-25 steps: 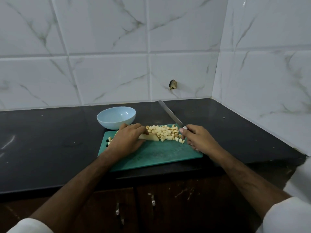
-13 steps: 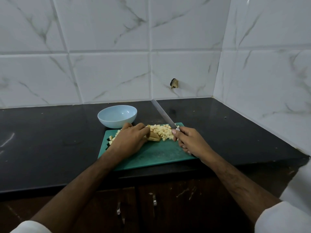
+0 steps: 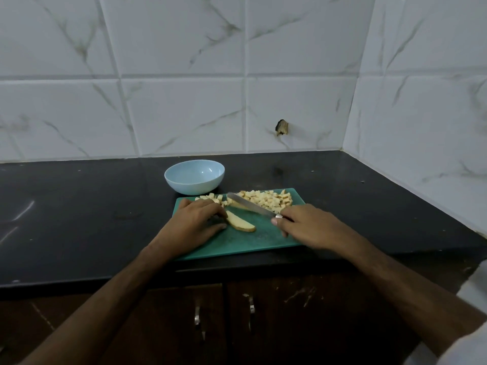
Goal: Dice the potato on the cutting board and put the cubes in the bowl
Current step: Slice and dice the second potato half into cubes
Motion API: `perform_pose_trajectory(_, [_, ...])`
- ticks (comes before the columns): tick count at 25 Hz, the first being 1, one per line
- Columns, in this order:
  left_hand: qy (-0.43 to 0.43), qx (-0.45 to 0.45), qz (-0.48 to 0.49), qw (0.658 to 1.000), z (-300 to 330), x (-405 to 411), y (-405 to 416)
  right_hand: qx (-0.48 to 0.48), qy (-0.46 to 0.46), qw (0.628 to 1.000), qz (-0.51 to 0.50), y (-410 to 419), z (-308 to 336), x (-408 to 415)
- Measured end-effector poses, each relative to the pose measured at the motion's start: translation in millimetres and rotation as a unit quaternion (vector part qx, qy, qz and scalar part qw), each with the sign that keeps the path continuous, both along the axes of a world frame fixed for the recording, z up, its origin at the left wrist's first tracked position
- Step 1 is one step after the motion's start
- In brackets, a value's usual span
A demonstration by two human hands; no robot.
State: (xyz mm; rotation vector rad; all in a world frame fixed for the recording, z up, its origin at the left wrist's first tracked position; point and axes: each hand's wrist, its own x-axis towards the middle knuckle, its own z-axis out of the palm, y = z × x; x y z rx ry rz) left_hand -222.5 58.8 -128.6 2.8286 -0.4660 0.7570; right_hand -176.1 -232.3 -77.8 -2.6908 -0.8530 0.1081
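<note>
A green cutting board (image 3: 263,241) lies on the black counter. A pile of pale potato cubes (image 3: 268,200) covers its far right part, and a few more cubes (image 3: 210,198) lie at its far left. My left hand (image 3: 195,225) rests on the board, its fingertips touching the end of a flat potato slice (image 3: 241,223). My right hand (image 3: 308,226) grips the handle of a knife (image 3: 250,206); the blade lies low across the board, pointing far-left over another potato piece. An empty light blue bowl (image 3: 194,176) stands just behind the board's left end.
The black counter (image 3: 79,219) runs into a corner of white marble-look tiled walls at the right. A small dark hole (image 3: 282,127) marks the back wall. Dark cabinet doors with metal handles (image 3: 251,308) sit below the counter's front edge.
The knife blade has come down from pointing up and away to lying low over the board. My left hand slid toward me, and a flat potato slice now lies exposed beside it.
</note>
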Motion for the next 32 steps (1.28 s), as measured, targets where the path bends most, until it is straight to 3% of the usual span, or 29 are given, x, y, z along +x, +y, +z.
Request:
perform_pose_trajectory(3, [0.016, 0.003, 0.0, 1.0, 0, 4, -6, -0.111, -0.007, 0.994, -0.014, 2, 3, -13])
perform_pose_trajectory(6, [0.015, 0.007, 0.001, 1.0, 0, 7, -13, -0.079, 0.098, 0.992, -0.031, 6, 4, -25])
perform_pose_trajectory(11, [0.01, -0.009, 0.02, 1.0, -1, 8, -14, -0.082, 0.036, 0.995, -0.044, 19, 29, -32])
perform_pose_trajectory(18, [0.005, -0.012, 0.02, 1.0, 0, 6, -17, -0.183, 0.008, 0.983, -0.034, 46, 49, -47])
perform_pose_trajectory(28, [-0.009, 0.0, 0.024, 1.0, 0, 5, -18, -0.247, 0.103, 0.963, -0.031, 78, 66, -27])
perform_pose_trajectory(32, [-0.013, 0.014, 0.037, 0.999, 1, 5, -18, -0.245, 0.085, 0.965, -0.028, 70, 51, -34])
